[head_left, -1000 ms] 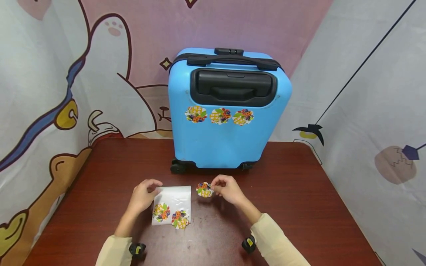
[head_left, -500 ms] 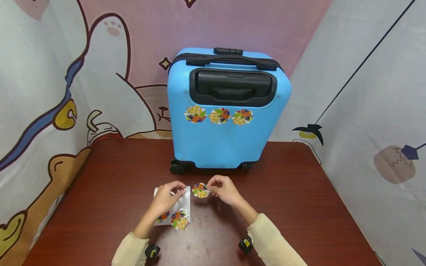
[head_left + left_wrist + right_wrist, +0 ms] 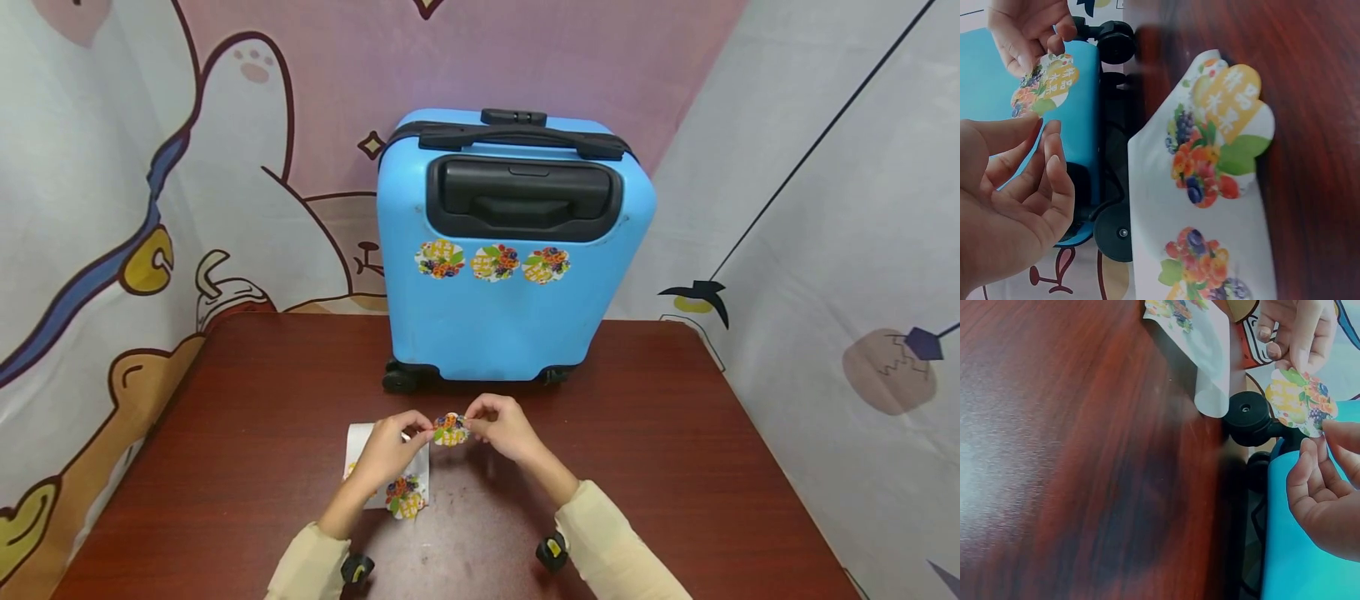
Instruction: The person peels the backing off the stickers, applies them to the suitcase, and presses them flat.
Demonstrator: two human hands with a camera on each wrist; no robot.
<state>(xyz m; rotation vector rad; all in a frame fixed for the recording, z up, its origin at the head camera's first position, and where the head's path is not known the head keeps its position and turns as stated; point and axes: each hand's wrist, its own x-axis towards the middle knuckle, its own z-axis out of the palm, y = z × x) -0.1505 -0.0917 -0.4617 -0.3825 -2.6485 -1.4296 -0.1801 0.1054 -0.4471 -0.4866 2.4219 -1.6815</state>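
A scalloped fruit sticker [image 3: 451,430] is stretched between both hands, above the table. My left hand [image 3: 392,448] pinches its left edge between thumb and forefinger. At its right edge, the thumb and forefinger of my right hand [image 3: 507,428] pinch it too. In the left wrist view the sticker [image 3: 1045,85] shows printed fruit and pale lettering. Beneath my left forearm lies a white sticker sheet [image 3: 420,463] with fruit stickers on it; one sticker [image 3: 1222,131] shows whole in the left wrist view, while the left hand partly covers another in the head view.
A blue suitcase [image 3: 510,325] stands upright at the table's back, with three fruit stickers in a row below its black handle recess [image 3: 525,197]. Its black wheels [image 3: 401,377] rest on the brown table [image 3: 675,467]. A printed cloth [image 3: 525,50] hangs behind.
My left hand has moved right from the sheet's left corner to the loose sticker and now pinches its left edge. The right hand has shifted slightly left, still holding the sticker.
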